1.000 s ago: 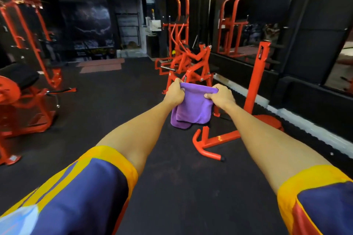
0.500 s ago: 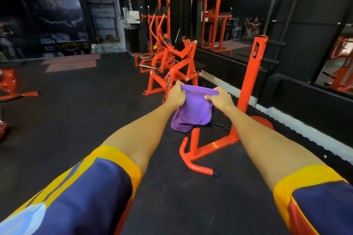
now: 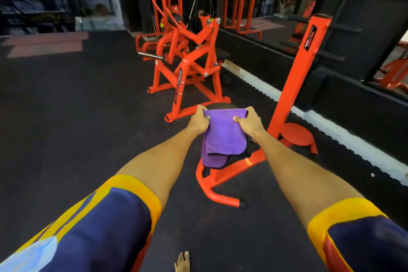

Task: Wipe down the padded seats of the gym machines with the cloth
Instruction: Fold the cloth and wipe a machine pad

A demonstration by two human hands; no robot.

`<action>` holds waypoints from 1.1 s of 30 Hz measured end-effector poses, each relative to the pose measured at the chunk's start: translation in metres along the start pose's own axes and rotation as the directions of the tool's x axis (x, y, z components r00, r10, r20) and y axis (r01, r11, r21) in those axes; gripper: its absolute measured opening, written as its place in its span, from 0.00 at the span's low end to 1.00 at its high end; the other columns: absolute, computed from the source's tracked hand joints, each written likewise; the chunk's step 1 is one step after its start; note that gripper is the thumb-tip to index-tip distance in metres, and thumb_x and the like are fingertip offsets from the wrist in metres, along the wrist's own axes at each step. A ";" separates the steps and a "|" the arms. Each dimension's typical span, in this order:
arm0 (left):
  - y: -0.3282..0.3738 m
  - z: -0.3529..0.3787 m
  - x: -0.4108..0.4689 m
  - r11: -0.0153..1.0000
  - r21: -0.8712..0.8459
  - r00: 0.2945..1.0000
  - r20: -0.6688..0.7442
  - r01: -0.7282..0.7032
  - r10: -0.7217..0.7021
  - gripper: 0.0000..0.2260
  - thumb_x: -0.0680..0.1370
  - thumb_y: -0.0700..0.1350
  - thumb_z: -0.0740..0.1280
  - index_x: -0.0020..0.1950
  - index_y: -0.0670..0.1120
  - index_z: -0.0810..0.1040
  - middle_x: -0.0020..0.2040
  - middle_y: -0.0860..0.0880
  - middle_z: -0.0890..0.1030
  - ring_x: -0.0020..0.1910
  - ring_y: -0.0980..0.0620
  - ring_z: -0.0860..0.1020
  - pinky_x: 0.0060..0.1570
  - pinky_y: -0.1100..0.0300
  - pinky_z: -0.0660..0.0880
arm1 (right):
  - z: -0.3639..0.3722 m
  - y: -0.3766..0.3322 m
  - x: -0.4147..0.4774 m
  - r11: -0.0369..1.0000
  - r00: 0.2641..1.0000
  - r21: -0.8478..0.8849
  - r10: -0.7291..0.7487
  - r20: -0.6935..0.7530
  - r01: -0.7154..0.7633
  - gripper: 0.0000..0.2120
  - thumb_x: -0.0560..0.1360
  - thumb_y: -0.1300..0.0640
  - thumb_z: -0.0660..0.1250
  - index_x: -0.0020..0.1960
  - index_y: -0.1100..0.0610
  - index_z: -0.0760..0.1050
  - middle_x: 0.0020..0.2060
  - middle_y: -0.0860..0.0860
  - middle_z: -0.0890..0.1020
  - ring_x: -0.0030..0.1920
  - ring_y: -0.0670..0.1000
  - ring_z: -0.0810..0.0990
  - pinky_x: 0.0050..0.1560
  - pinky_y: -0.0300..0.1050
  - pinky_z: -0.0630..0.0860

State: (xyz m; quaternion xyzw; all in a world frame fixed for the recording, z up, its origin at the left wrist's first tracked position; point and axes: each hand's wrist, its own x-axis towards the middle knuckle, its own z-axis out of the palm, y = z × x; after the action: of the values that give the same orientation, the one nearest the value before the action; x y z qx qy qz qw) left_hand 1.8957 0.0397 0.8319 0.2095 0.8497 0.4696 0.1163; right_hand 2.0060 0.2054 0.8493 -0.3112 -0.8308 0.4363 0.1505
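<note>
Left hand (image 3: 197, 123), right hand (image 3: 249, 123) — both pinching purple cloth (image 3: 224, 137) (folded, hanging)

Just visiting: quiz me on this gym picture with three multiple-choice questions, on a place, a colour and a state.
1. Where is the purple cloth? A) on the floor B) held up between left hand and right hand C) over a shoulder
2. What colour is the machine frame ahead? A) blue B) green C) orange-red
3. How does the cloth hang? A) folded double B) balled up C) spread on a seat
Answers: 1 B, both hands grip its top edge; 2 C, its tubes are orange-red; 3 A, a second layer shows below the front one.
</note>
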 end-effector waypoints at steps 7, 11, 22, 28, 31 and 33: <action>-0.068 0.046 0.108 0.983 -0.002 0.974 0.131 0.186 -0.184 0.07 0.81 0.38 0.62 0.54 0.49 0.69 0.50 0.42 0.77 0.43 0.43 0.77 0.38 0.50 0.80 | 0.055 0.049 0.107 0.989 0.992 -0.091 0.122 0.038 -0.118 0.18 0.78 0.55 0.72 0.62 0.60 0.70 0.58 0.62 0.81 0.59 0.63 0.80 0.57 0.55 0.76; -0.086 0.062 0.154 0.972 0.001 0.962 0.144 0.236 -0.234 0.07 0.80 0.38 0.64 0.55 0.49 0.72 0.53 0.40 0.80 0.45 0.44 0.77 0.48 0.44 0.82 | 0.069 0.060 0.154 0.984 0.989 -0.133 0.128 0.078 -0.117 0.18 0.79 0.57 0.71 0.64 0.60 0.70 0.58 0.62 0.81 0.58 0.64 0.79 0.55 0.54 0.75; -0.134 0.115 0.298 0.910 -0.108 0.911 -0.052 0.401 -0.408 0.12 0.78 0.39 0.69 0.60 0.44 0.75 0.58 0.40 0.80 0.57 0.40 0.79 0.57 0.49 0.77 | 0.117 0.080 0.326 0.986 0.989 -0.166 0.012 0.148 0.013 0.22 0.79 0.57 0.69 0.71 0.53 0.68 0.65 0.58 0.78 0.63 0.64 0.77 0.59 0.57 0.74; -0.155 0.133 0.316 0.812 -0.308 0.820 -0.143 0.496 -0.555 0.20 0.83 0.41 0.64 0.74 0.39 0.66 0.69 0.39 0.70 0.68 0.43 0.72 0.71 0.50 0.68 | 0.155 0.120 0.331 0.815 0.911 -0.427 -0.279 0.304 0.392 0.31 0.75 0.44 0.71 0.74 0.52 0.70 0.76 0.56 0.67 0.76 0.61 0.65 0.75 0.63 0.61; -0.165 0.141 0.326 0.754 -0.394 0.799 -0.075 0.526 -0.597 0.20 0.86 0.45 0.59 0.77 0.41 0.66 0.75 0.42 0.69 0.74 0.44 0.68 0.75 0.51 0.63 | 0.181 0.139 0.313 0.671 0.828 -0.518 -0.279 0.487 0.531 0.42 0.74 0.27 0.57 0.80 0.50 0.62 0.81 0.55 0.59 0.80 0.63 0.55 0.78 0.67 0.47; -0.169 0.144 0.334 0.714 -0.460 0.803 -0.002 0.528 -0.595 0.20 0.87 0.48 0.55 0.79 0.44 0.66 0.77 0.45 0.68 0.76 0.47 0.66 0.76 0.52 0.62 | 0.194 0.141 0.309 0.598 0.810 -0.575 -0.243 0.534 0.558 0.47 0.71 0.21 0.51 0.82 0.48 0.54 0.82 0.55 0.53 0.81 0.65 0.49 0.77 0.69 0.38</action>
State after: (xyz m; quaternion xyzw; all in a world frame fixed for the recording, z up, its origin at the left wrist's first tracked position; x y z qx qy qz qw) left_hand 1.6153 0.2237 0.6120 -0.1268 0.7512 0.6042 0.2333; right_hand 1.7241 0.3435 0.6163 -0.0481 -0.9931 0.0891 -0.0588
